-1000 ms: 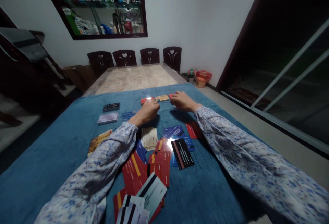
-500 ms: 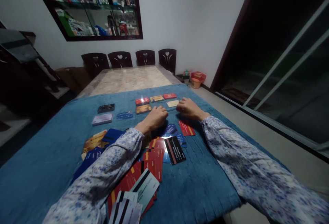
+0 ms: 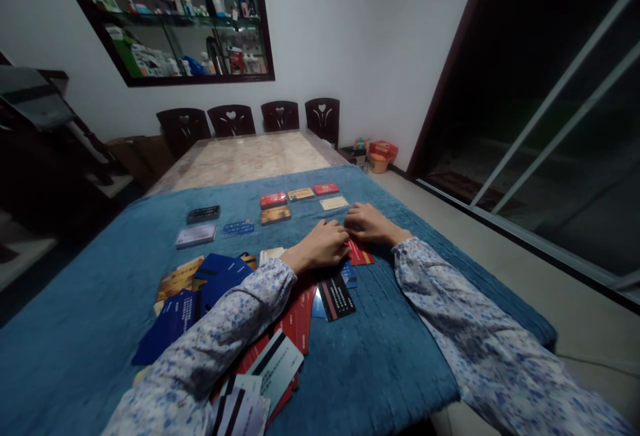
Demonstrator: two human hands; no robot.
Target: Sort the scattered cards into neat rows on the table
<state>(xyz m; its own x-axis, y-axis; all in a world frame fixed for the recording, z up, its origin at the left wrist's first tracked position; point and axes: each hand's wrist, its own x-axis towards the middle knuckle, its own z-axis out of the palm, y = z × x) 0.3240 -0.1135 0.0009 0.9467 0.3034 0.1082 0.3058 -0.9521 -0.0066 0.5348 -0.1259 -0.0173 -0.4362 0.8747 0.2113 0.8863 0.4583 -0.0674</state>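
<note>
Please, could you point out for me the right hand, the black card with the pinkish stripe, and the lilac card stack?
Right hand [image 3: 373, 224], head view: back of the hand.
Black card [image 3: 339, 297], head view: middle of its printed face.
Lilac card stack [image 3: 197, 235], head view: top face.

Forearms [image 3: 250, 309] in white, blue-flowered cloth sleeves [image 3: 465, 319] reach forward; the bare left hand [image 3: 323, 245] and bare right hand [image 3: 373, 224] are close together, both curled.

Near mid-frame, my left hand [image 3: 323, 245] and right hand [image 3: 371, 224] are close together, a red card [image 3: 362, 255] showing just below the right; pale striped cards [image 3: 278, 366] overlap at the bottom, left of centre.
</note>
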